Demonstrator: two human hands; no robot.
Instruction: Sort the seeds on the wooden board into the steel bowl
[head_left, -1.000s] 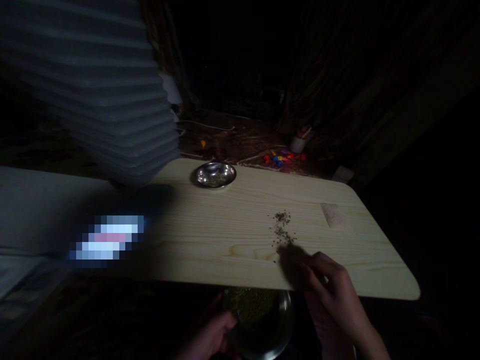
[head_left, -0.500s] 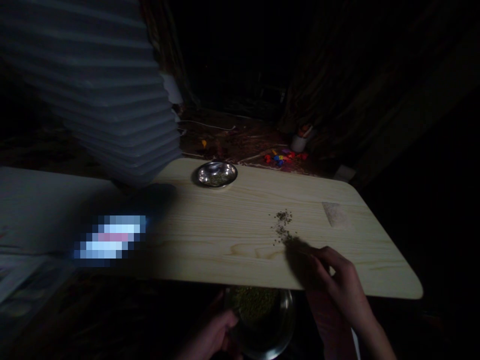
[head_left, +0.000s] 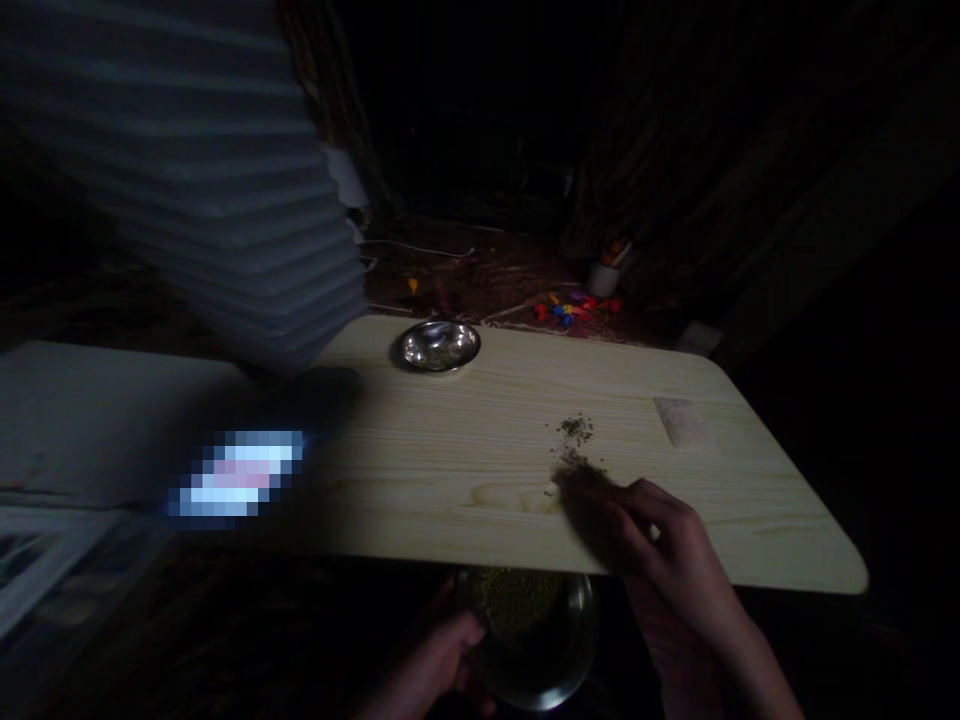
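In the head view my left hand (head_left: 457, 645) grips the rim of a metal bowl (head_left: 581, 665), held below the table's near edge. Small green grains (head_left: 521, 600), perhaps mung beans, fill part of it. Above the tabletop, my right hand (head_left: 671, 550) has its thumb and fingers drawn together, fingertips down by a loose scatter of small dark grains (head_left: 576, 430). Shadow hides whether anything is between those fingertips. Toward the far edge stands a smaller shiny metal bowl (head_left: 457, 333) with some grains in its bottom.
A light wood-grain table (head_left: 420, 430) spans the middle. On it lie a pale flat square piece (head_left: 684, 425) and, at left, a glowing blurred-out screen (head_left: 240, 480). A pleated pale shade (head_left: 225, 220) hangs at upper left. Bright small items (head_left: 574, 310) and a cup (head_left: 604, 278) are beyond.
My right hand has shifted slightly left and forward, its fingertips closer to the scattered grains. My left hand still holds the bowl. The whole view has moved a little.
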